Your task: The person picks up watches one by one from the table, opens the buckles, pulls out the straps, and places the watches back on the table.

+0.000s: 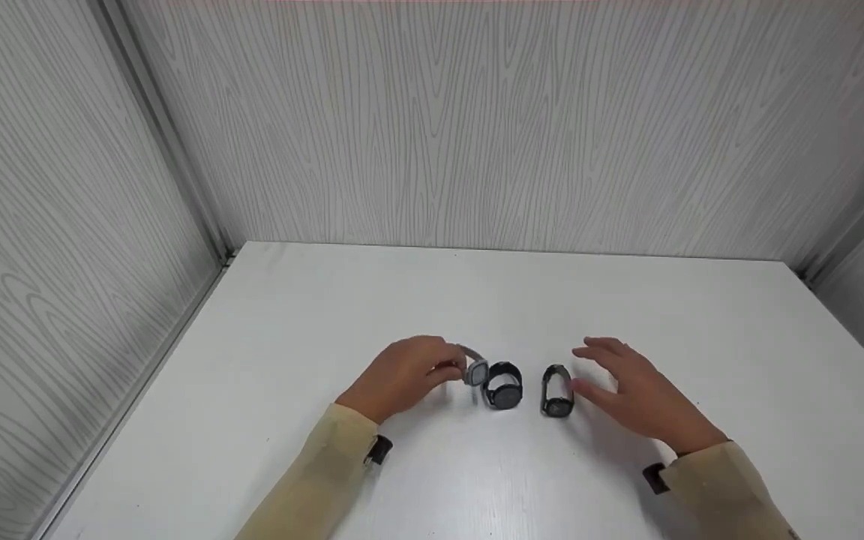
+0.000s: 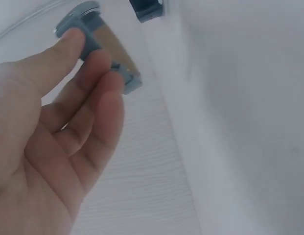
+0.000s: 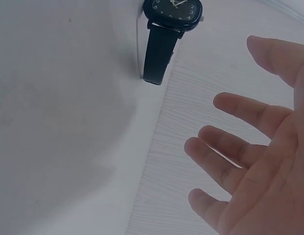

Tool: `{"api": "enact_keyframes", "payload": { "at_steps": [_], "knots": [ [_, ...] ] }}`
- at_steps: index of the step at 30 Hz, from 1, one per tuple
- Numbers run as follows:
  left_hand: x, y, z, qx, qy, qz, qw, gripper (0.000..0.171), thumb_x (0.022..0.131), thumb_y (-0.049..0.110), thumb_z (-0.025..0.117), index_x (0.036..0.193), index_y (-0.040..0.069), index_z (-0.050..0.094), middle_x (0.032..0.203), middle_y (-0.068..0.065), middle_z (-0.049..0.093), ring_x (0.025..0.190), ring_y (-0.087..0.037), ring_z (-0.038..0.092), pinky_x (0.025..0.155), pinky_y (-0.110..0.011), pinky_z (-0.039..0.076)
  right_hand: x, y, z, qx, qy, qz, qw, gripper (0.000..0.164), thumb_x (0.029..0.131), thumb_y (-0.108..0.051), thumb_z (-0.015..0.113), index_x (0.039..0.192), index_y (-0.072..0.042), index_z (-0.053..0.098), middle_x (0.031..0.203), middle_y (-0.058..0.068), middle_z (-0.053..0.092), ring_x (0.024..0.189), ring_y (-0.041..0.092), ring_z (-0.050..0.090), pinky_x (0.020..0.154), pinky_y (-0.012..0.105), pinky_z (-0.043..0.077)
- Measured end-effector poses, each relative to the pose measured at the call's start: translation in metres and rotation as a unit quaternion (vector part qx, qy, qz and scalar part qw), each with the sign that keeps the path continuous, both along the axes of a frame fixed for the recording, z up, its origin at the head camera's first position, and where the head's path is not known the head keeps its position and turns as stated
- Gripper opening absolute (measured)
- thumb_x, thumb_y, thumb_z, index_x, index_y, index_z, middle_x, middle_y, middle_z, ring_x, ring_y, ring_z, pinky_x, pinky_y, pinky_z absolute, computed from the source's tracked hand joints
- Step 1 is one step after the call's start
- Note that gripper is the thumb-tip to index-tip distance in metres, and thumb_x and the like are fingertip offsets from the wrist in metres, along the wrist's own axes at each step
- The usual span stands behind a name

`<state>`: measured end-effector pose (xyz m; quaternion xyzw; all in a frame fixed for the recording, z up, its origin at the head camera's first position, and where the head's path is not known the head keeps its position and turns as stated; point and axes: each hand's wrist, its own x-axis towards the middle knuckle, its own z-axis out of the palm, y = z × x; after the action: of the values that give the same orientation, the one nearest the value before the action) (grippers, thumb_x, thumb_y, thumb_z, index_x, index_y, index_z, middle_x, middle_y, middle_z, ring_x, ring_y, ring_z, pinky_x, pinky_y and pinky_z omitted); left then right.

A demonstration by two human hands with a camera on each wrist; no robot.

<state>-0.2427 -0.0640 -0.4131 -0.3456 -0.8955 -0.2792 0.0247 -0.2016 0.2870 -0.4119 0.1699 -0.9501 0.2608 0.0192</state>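
Note:
My left hand [image 1: 411, 373] pinches a grey wristwatch [image 1: 476, 373] by its strap between thumb and fingers. In the left wrist view the looped strap [image 2: 112, 46] of this watch shows past the fingertips. Just right of it, a black round-faced wristwatch [image 1: 507, 396] stands on the table with its strap closed in a ring. Farther right is a second black wristwatch [image 1: 558, 406], its dark dial with pale numerals showing in the right wrist view. My right hand [image 1: 631, 386] hovers beside that watch, fingers spread, holding nothing.
The watches are on a white table [image 1: 402, 300]. A wood-grain panel [image 1: 432, 127] rises along the table's back edge, with further panels at left [image 1: 49, 225] and right. Each sleeve has a dark strap piece [image 1: 379, 449] at the wrist.

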Motion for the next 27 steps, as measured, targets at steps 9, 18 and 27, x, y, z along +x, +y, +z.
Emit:
{"api": "enact_keyframes", "payload": {
  "at_steps": [9, 18, 27],
  "knots": [
    [0.007, 0.006, 0.017, 0.08, 0.158, -0.068, 0.9819, 0.01, 0.102, 0.021, 0.065, 0.109, 0.017, 0.071, 0.1, 0.008, 0.069, 0.093, -0.008, 0.061, 0.085, -0.021, 0.052, 0.008, -0.017, 0.019, -0.105, -0.008, -0.001, 0.994, 0.046, 0.101, -0.046, 0.065, 0.136, -0.017, 0.063, 0.137, 0.001, 0.062, 0.127, 0.028, 0.058, 0.105, 0.06, 0.045],
    [0.017, 0.014, 0.034, 0.1, 0.231, -0.084, 0.9642, 0.007, 0.098, 0.023, 0.072, 0.102, 0.018, 0.074, 0.097, 0.009, 0.07, 0.093, -0.007, 0.062, 0.083, -0.016, 0.051, 0.009, -0.042, 0.034, -0.137, -0.02, 0.017, 0.99, 0.029, 0.104, -0.041, 0.063, 0.12, -0.019, 0.073, 0.116, -0.005, 0.072, 0.105, 0.015, 0.069, 0.093, 0.043, 0.055],
    [0.021, 0.018, 0.039, 0.063, 0.287, -0.092, 0.9515, 0.006, 0.095, 0.02, 0.075, 0.1, 0.017, 0.075, 0.095, 0.006, 0.069, 0.09, -0.009, 0.064, 0.079, -0.017, 0.052, 0.011, -0.079, 0.059, -0.21, -0.068, 0.0, 0.975, 0.039, 0.103, -0.039, 0.065, 0.126, -0.008, 0.067, 0.095, 0.004, 0.07, 0.082, 0.026, 0.067, 0.073, 0.034, 0.057]
  ]
}}
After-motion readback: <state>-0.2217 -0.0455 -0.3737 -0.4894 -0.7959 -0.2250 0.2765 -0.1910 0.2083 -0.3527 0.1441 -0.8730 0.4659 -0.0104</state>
